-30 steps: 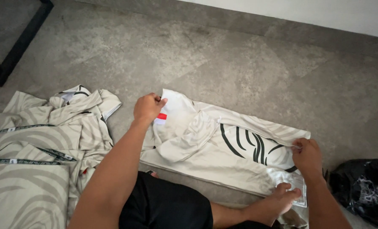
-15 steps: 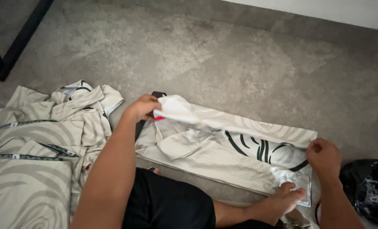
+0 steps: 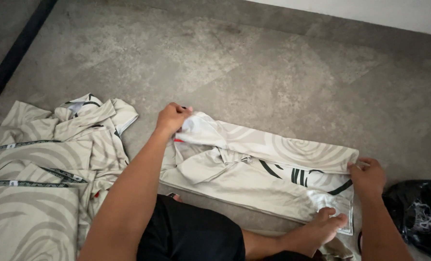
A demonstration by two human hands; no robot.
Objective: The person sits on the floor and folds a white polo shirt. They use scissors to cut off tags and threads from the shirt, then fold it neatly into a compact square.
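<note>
**Far edge of garment pulled over toward body**

Since half a sec ago: far long edge of cream garment [image 3: 254, 169] lifted and brought nearer, fold now lying across top of black stripe marks; both hands shifted w/ it, left end raised off floor.

Largest first: grey mottled concrete floor [image 3: 254, 63], filling most of view, pale wall strip at top right. Black frame leg [image 3: 12, 58] slanting in at top left corner.

At left, heap of same cream swirl-print garments [image 3: 46, 159], crumpled on top, flatter stack below, dark trim bands showing.

Centre: cream garment stretched left-to-right on floor, just in front of crossed legs in black shorts [image 3: 191, 232]. Bare foot [image 3: 317, 229] resting on its near right corner.

Black plastic bag [image 3: 418, 217] at right edge, just beside right forearm.

Left hand [image 3: 173, 117]: fingers curled, pinching collar end of garment, small red tag just below. Right hand [image 3: 367, 176]: thumb and fingers pinched on far right corner of fold, low near floor. Cloth held taut-ish between the two.
</note>
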